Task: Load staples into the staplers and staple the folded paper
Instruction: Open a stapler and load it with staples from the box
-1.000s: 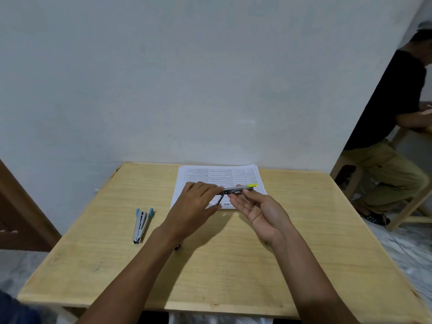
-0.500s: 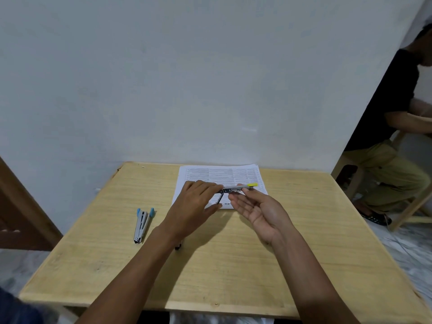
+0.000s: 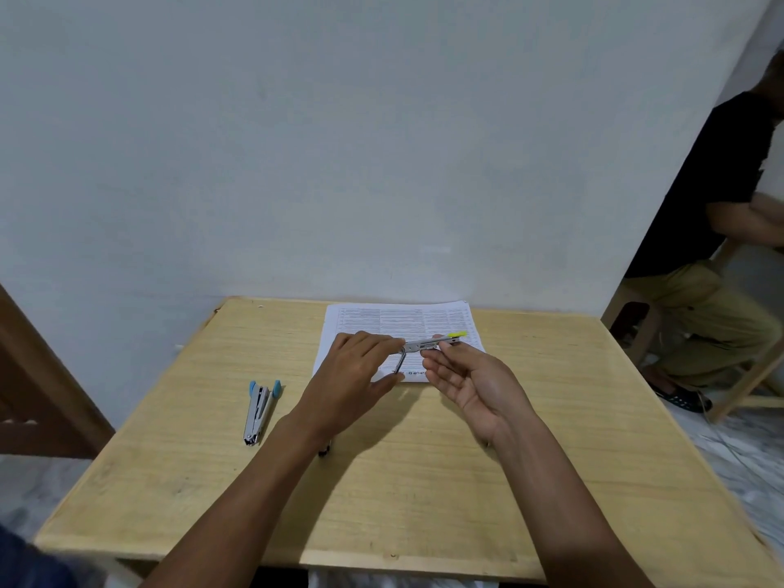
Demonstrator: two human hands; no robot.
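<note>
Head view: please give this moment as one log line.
yellow stapler: open, over paper | left hand: grips its end | right hand: holds it | blue stapler: on table

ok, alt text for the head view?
The left hand and right hand hold an opened yellow-tipped stapler above a printed paper on a wooden table. A blue-tipped stapler lies to the left; a seated person is at the right edge.
</note>
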